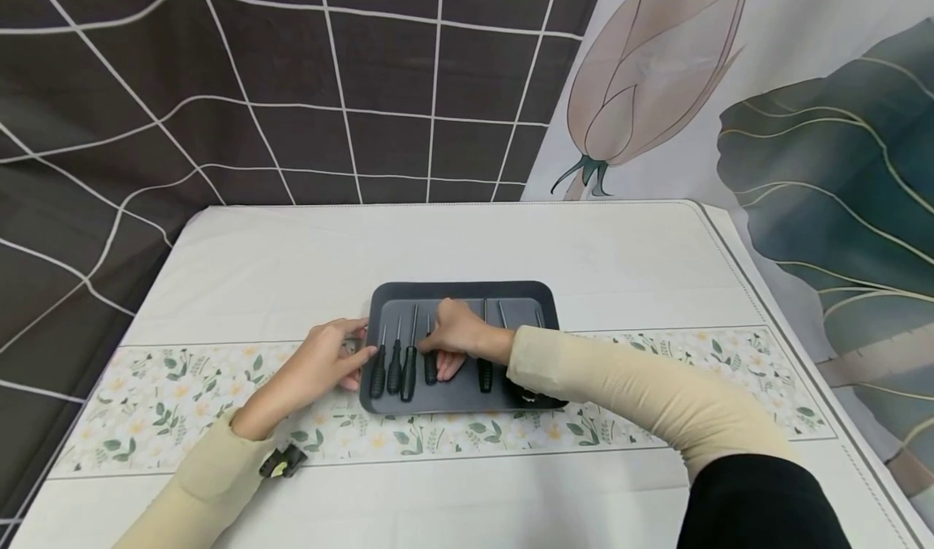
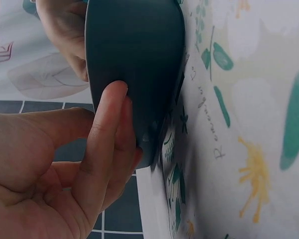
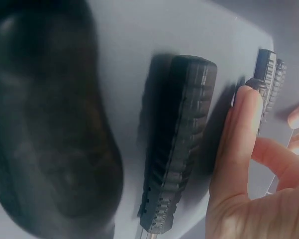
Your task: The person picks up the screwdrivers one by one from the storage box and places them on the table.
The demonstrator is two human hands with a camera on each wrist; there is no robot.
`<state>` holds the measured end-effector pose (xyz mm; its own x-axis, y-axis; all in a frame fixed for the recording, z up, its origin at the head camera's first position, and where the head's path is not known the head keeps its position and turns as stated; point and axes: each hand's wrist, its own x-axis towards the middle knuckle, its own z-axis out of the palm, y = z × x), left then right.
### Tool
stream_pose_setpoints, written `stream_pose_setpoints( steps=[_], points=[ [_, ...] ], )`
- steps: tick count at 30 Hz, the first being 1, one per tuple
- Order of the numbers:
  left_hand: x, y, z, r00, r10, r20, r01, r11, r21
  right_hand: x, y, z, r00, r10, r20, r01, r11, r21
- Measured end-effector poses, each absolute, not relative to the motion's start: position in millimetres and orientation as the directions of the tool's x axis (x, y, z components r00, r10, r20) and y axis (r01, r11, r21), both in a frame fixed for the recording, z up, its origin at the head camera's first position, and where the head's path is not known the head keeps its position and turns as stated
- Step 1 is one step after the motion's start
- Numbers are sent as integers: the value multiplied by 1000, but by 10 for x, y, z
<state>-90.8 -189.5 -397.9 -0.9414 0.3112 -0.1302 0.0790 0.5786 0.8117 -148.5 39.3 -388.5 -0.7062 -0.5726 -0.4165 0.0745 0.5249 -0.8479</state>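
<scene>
A dark grey tray (image 1: 460, 404) lies on the table, with several black-handled screwdrivers in it. My left hand (image 1: 321, 358) grips the tray's left rim. Its thumb reaches over the edge, and its fingers press the outer wall (image 2: 139, 59) in the left wrist view. Inside the tray, my right hand (image 1: 460, 334) pinches a screwdriver (image 1: 430, 366) by thumb and fingers, its shaft partly hidden by the hand. Left of that one, three screwdrivers stand in a row, the largest (image 1: 409, 375) nearest to it. Another screwdriver (image 1: 485, 375) lies to the right, its ribbed handle (image 3: 181, 139) large in the right wrist view.
Further thin shafts (image 1: 502, 314) show at the tray's right side, their lower ends covered by the right sleeve (image 1: 627, 371). A patterned cloth (image 1: 467, 245) covers the table. Behind it hangs a dark gridded curtain (image 1: 387, 70), with a floral one (image 1: 657, 70) at the right.
</scene>
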Motion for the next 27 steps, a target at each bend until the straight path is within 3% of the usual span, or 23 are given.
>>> stream_pose_setpoints(
  steps=[10, 27],
  points=[
    [-912, -1894, -3981, -938, 315, -142, 70, 576, 815, -1468, 440, -3821, -713, -580, -394, 53, 516, -855],
    [-904, -1888, -3976, -940, 316, -126, 92, 591, 801, -1541, 536, -3801, -733, -518, -442, 176, 483, -858]
  ],
)
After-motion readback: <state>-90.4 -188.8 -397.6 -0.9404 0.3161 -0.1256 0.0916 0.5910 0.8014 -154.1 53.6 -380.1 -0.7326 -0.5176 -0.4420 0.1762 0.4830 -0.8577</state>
